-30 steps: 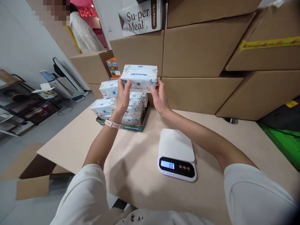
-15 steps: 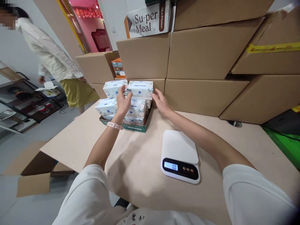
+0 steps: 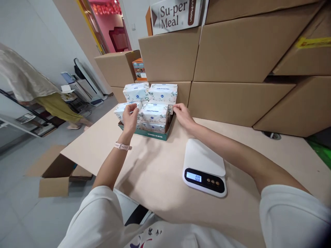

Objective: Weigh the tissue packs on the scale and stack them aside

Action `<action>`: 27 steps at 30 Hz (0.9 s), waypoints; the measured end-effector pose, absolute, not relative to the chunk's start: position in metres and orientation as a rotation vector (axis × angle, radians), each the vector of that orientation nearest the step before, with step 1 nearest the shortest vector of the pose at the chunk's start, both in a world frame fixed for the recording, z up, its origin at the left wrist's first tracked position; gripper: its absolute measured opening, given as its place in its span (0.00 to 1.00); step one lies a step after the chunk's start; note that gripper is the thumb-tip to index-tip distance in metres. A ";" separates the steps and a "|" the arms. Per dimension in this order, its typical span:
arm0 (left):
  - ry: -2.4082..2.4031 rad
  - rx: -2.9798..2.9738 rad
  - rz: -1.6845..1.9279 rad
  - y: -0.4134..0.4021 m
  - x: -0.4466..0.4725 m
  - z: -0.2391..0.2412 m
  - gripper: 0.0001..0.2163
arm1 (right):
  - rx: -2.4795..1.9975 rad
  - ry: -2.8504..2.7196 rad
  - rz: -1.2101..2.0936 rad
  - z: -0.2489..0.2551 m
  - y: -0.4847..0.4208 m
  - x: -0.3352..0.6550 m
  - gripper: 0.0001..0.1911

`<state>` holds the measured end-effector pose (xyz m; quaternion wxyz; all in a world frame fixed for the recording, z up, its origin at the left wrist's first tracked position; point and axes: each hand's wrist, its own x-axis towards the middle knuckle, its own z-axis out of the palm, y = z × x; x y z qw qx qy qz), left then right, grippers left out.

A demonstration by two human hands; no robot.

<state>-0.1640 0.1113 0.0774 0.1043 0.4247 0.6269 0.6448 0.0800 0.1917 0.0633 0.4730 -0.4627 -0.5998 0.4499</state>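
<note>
Several white tissue packs with a blue floral print are stacked in a green cardboard tray (image 3: 155, 135) on the brown table (image 3: 155, 175). Two packs (image 3: 162, 93) lie side by side on top. My left hand (image 3: 130, 117), with a pale watch on its wrist, is curled against the left end of the front pack (image 3: 153, 113) in the layer below. My right hand (image 3: 184, 115) presses its fingers on that pack's right end. The pack sits between both hands, still in the stack.
A white digital scale (image 3: 204, 168) reading 0.0 sits right of centre. Large cardboard boxes (image 3: 232, 55) are stacked behind the table, with a "Su-per Meal" box (image 3: 176, 13) on top. An open carton (image 3: 57, 172) lies on the floor at left, where a person (image 3: 31, 89) walks.
The pack I held up has come down onto the top of the stack. Both hands have dropped to the pack below. The other person has walked further left.
</note>
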 end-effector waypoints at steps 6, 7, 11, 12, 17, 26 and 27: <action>1.796 1.211 1.817 0.135 -0.159 0.082 0.14 | -1.216 -1.380 1.098 0.078 0.234 0.056 0.03; 1.793 1.215 1.802 0.138 -0.159 0.082 0.14 | -1.213 -1.389 1.110 0.081 0.235 0.053 0.03; 1.798 1.258 1.803 0.138 -0.161 0.077 0.16 | -1.199 -1.428 1.164 0.080 0.224 0.050 0.09; 1.809 1.274 1.811 0.135 -0.162 0.075 0.16 | -1.201 -1.437 1.182 0.077 0.219 0.052 0.10; 1.882 1.281 1.821 0.114 -0.166 0.056 0.18 | -1.229 -1.461 1.299 0.060 0.199 0.064 0.13; 1.649 0.998 1.768 0.107 -0.153 0.033 0.18 | -1.230 -1.428 1.459 0.059 0.186 0.058 0.13; 1.622 1.041 1.756 0.107 -0.153 0.033 0.17 | -1.222 -1.423 1.476 0.060 0.184 0.057 0.13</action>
